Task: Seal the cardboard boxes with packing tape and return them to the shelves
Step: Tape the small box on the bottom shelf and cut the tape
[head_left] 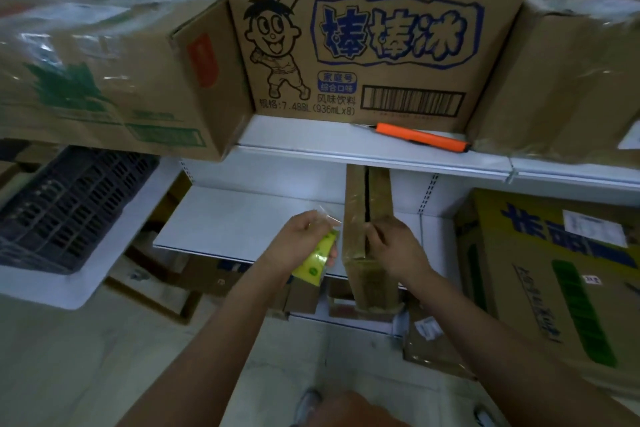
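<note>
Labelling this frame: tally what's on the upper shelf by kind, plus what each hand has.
Brown cardboard boxes on the upper white shelf: 3 (left, green print; middle, blue lettering; right, film-wrapped)
Orange utility knife: 1
Yellow-green tape roll, in left hand: 1
Narrow brown cardboard box, under right hand: 1
Total: 6

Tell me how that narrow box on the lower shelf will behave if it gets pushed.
The narrow box stands tall on a small base, so it probably tips easily. Its front end overhangs the shelf, so it may drop. Its centre seam gapes, so the flaps may flex.
</note>
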Motion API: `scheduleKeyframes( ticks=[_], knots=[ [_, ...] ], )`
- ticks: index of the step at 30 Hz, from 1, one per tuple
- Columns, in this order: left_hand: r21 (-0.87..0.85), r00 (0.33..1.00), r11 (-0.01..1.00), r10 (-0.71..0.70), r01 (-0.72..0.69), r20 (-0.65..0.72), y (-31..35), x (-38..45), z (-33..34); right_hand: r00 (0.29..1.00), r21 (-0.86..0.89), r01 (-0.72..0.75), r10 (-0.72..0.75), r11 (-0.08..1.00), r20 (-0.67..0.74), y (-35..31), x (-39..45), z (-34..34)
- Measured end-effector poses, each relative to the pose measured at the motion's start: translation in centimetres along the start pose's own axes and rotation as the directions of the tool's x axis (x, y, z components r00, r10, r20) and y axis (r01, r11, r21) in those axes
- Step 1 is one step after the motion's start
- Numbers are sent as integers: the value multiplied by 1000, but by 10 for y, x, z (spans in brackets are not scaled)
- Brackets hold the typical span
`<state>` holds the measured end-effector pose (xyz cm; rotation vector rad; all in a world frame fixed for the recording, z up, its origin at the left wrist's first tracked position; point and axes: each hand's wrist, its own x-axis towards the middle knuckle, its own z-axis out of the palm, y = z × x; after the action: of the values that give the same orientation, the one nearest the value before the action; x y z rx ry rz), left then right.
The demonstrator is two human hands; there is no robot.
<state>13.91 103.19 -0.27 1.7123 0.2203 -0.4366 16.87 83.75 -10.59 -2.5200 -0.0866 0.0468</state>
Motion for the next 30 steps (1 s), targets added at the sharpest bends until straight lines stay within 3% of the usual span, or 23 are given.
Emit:
scheduleKeyframes(
  ticks=[3, 6, 11, 15, 17, 20, 23, 25, 30],
  knots=[
    [12, 999, 999, -35, 35, 3, -11, 13, 10, 984, -273, -152, 172, 950, 52, 1, -8, 8],
    [93, 998, 995, -32, 36, -47, -15, 22, 17, 936, -452, -320, 352, 833, -13, -14, -5, 17],
    [202, 999, 979, -19, 27, -44, -22, 35, 16, 881, -370, -471, 449, 801, -148, 15, 1, 21],
    [319, 999, 947, 33, -28, -11, -21, 44, 13, 835, -320, -537, 545, 781, -73, 41, -2, 7],
    [359, 997, 930, 67, -75, 34, -17, 47, 13, 877, -363, -456, 481, 813, -24, 48, -3, -2],
    [383, 985, 913, 91, -141, 145, -13, 57, 10, 977, -477, -128, 193, 870, 91, 59, -9, -17],
    [443, 960, 876, 72, -190, 270, -11, 73, 10, 960, -550, 181, -26, 815, 278, 65, -11, -30],
    [487, 942, 851, 26, -196, 334, -7, 80, 16, 946, -550, 226, -48, 804, 319, 70, -9, -32],
    [543, 875, 817, -107, -192, 472, 14, 89, 42, 974, -398, 96, -4, 912, 227, 82, -12, -20]
  ],
)
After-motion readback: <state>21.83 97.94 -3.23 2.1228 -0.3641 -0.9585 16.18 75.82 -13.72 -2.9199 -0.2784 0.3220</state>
